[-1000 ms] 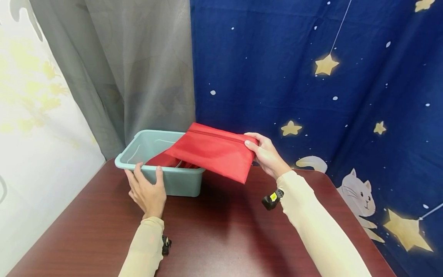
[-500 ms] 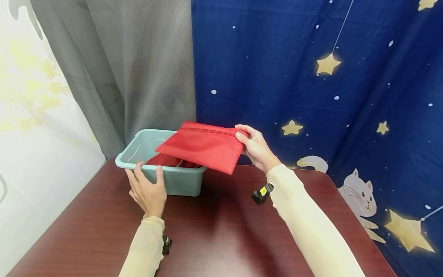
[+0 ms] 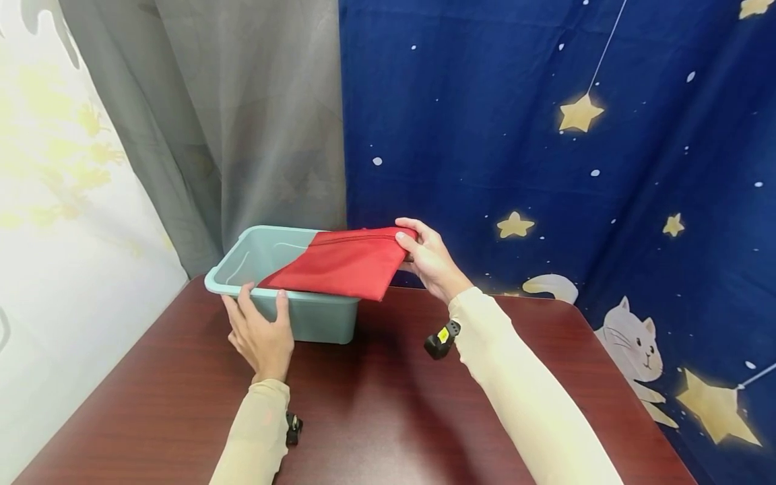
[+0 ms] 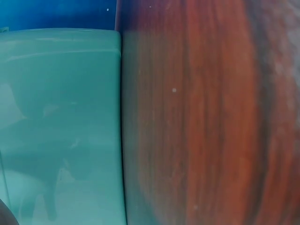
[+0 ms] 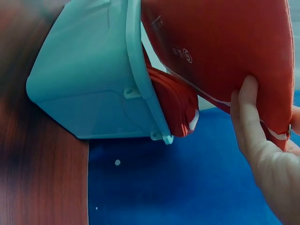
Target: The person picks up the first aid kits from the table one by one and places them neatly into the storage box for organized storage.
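Observation:
A flat red zippered pouch [image 3: 348, 259] slants over a pale teal plastic bin [image 3: 324, 320], its left end down inside. My right hand [image 3: 433, 266] pinches the pouch's right end near the zipper, thumb on top and fingers beneath. In the right wrist view small white markings show on the pouch [image 5: 215, 42], and more red fabric [image 5: 173, 101] sticks up at the bin's rim below it. My left hand [image 3: 261, 337] touches the bin's near side with spread fingers, the fingertips at the rim. The left wrist view shows mostly the bin's side wall [image 4: 61, 117].
The bin stands on a dark reddish-brown wooden table [image 3: 364, 424], toward the back left. Behind it hang a grey curtain [image 3: 279, 121] and a blue curtain [image 3: 461, 121] with stars and a cat. A white patterned surface [image 3: 73, 222] borders the table on the left.
My right hand has moved left and slightly higher, bringing the pouch further over the bin. The pouch's left end has dropped inside. My left hand stays at the rim.

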